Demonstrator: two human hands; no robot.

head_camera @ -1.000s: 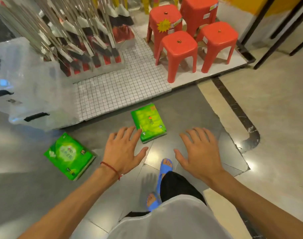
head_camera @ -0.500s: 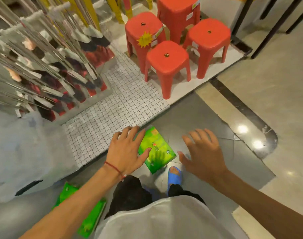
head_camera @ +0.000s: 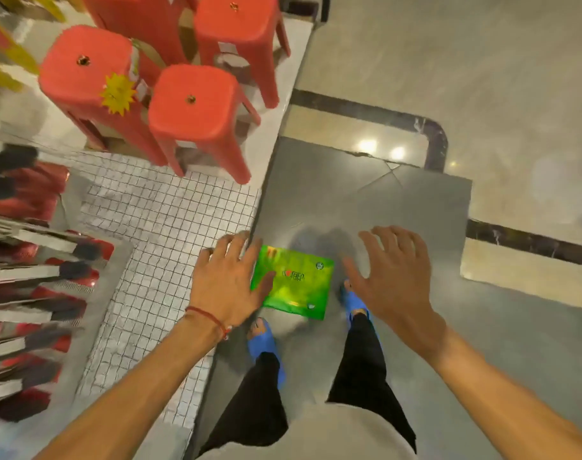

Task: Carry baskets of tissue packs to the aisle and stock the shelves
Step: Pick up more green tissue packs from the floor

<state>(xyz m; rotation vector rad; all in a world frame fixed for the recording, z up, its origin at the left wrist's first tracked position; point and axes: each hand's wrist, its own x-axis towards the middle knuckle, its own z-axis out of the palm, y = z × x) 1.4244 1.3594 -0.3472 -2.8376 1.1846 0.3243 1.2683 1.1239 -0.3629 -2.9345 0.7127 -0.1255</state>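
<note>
Both hands have dropped lower than a moment ago, and the flat green tissue pack (head_camera: 296, 287) now lies square between them on the polished grey floor (head_camera: 415, 207), just ahead of the blue sandals (head_camera: 263, 340). The left hand (head_camera: 226, 280) is spread wide, thumb across the pack's glossy wrapper, gripping nothing. The right hand (head_camera: 394, 270) is splayed beside it, empty. Smooth red plastic stools (head_camera: 196, 104) stand past a white wire grid (head_camera: 170, 220)

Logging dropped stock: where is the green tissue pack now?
Head view, centre: the tissue pack lies on the grey floor between the left hand and right hand, just ahead of the blue sandals.
</note>
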